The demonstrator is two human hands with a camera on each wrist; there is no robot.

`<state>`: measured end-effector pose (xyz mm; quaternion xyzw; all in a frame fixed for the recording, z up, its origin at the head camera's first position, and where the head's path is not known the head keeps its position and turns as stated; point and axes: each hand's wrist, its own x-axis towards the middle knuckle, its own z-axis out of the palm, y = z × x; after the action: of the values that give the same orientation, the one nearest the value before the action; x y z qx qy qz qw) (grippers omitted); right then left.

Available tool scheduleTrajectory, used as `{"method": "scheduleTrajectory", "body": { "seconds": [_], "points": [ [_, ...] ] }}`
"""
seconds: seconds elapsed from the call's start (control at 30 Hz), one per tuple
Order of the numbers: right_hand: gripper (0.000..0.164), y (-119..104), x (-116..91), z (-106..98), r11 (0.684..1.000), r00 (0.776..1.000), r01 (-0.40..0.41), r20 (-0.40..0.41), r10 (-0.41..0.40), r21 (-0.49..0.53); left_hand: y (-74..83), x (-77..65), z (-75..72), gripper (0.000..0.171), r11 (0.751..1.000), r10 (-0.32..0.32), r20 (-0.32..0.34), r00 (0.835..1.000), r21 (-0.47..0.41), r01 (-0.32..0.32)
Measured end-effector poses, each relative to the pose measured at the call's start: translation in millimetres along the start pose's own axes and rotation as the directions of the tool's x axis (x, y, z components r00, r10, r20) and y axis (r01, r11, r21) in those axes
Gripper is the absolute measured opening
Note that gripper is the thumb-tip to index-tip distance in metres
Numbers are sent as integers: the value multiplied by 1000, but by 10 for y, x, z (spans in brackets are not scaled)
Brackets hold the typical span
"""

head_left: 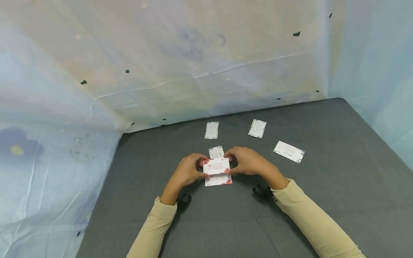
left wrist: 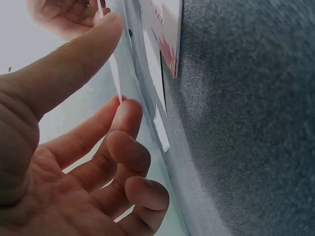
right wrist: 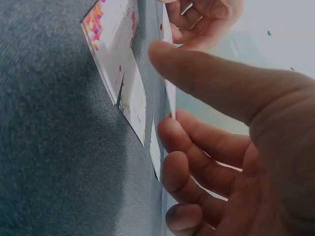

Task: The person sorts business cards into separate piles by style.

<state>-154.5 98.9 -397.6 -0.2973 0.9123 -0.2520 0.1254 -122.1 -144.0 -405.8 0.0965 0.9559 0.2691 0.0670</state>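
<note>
A white business card with red floral corners (head_left: pixel 216 166) is held up off the table, seen nearly edge-on in the right wrist view. My left hand (head_left: pixel 188 170) pinches its left end between thumb and fingertips. At the opposite end, my right hand (head_left: pixel 248 162) pinches it the same way. Below it on the table lies a matching red floral card (head_left: pixel 218 180), partly covered by the held one in the head view; it looks thick, like stacked cards, in the right wrist view (right wrist: pixel 110 39). Just behind lies a white card with leafy corners (head_left: pixel 216 152), its near part hidden.
Toward the table's back edge lie two white leafy cards, one at the middle (head_left: pixel 211 130) and one farther right (head_left: pixel 257 128). Another leafy card (head_left: pixel 289 152) lies slanted to the right. A patterned cloth (head_left: pixel 206 86) hangs behind the grey-covered table (head_left: pixel 322 200).
</note>
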Motion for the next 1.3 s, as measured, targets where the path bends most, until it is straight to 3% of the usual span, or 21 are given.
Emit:
{"method": "scheduleTrajectory", "body": {
  "seconds": [0.43,1.0,1.3],
  "points": [
    [53,-49,-50,28,997,997,-19,74,24,-72,32,-50,17,56,996,19,95,995,86,-27],
    [50,-112,-53,96,990,995,-45,77,56,-134,53,-78,61,52,984,-15,96,995,177,-2],
    [52,-108,-50,141,988,996,-32,72,43,-148,40,-123,79,50,985,-16,89,996,172,1]
  ]
}}
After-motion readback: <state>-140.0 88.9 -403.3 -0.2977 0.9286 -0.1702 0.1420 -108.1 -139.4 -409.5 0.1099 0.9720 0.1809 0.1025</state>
